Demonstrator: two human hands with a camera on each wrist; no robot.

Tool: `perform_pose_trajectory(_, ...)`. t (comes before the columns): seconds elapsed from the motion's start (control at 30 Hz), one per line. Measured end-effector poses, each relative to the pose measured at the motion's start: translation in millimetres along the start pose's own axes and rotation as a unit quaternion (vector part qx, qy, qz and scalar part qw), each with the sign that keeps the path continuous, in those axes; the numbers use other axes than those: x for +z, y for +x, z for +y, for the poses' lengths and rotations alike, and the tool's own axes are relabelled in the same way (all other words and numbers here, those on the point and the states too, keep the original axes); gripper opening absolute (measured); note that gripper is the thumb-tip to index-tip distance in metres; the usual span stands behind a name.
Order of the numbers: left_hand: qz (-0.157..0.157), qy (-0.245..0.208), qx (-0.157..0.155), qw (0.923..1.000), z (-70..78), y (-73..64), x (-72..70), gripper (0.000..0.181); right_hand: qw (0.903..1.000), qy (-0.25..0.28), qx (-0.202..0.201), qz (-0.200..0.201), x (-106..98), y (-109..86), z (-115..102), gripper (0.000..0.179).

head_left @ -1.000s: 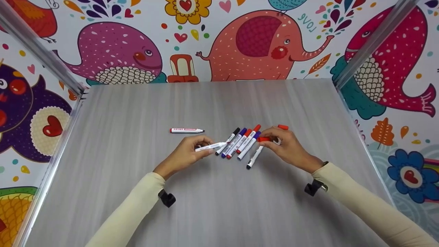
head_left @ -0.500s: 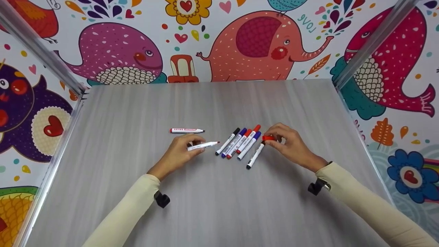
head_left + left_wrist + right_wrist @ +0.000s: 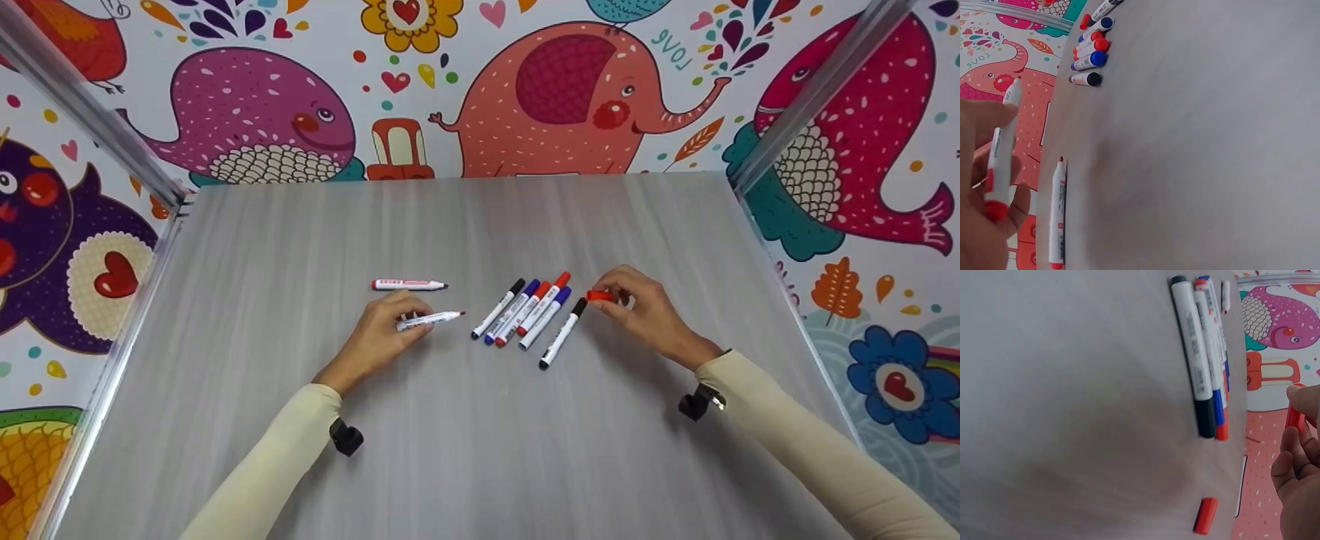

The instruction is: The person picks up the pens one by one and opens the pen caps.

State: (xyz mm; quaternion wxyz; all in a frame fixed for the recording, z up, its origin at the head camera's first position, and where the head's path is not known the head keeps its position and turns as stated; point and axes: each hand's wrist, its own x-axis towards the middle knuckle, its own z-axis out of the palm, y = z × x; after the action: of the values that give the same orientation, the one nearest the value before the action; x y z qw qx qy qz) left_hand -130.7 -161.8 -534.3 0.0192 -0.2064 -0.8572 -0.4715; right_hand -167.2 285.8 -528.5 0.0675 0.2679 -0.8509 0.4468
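Note:
My left hand [image 3: 377,335] holds an uncapped red marker [image 3: 430,321], its bare tip pointing right; the left wrist view shows the red end of this marker [image 3: 999,169] near the palm. Between thumb and fingers of my right hand [image 3: 651,319] is a red marker cap [image 3: 598,295], apart from any marker. A second uncapped red marker [image 3: 409,285] lies on the table beyond my left hand. Another red cap [image 3: 1206,516] lies on the table in the right wrist view; my right hand hides it in the head view. The black-capped marker [image 3: 562,334] lies nearest my right hand.
Several capped markers [image 3: 517,319], black, blue and red, lie side by side at a slant between the hands. The grey table [image 3: 465,450] meets patterned walls [image 3: 555,97] at the back and sides, with metal posts [image 3: 810,90] at the corners.
The two hands have moved apart: my left hand drew left with the uncapped marker, my right hand went slightly right and back with the red cap. The markers on the table stayed put.

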Motion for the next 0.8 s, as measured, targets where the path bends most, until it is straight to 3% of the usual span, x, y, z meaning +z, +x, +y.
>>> perform_pose_trajectory(0.37, 0.012, 0.026, -0.012, 0.9995, -13.9, -3.4, -0.6, 0.017, 0.9998, -0.014, -0.007, 0.012, -4.0, -1.8, 14.8, 0.032)
perform_pose_trajectory(0.57, 0.027, 0.039, -0.025, 0.9986, -19.6, -5.3, -1.6, 0.017, 0.9996, -0.014, 0.013, 0.022, -6.0, -5.7, 21.2, 0.034)
perform_pose_trajectory(0.8, 0.056, 0.065, -0.006, 0.9963, -28.8, -5.3, -0.6, 0.018, 0.9991, 0.014, 0.024, 0.032, -4.2, -9.2, 27.3, 0.029)
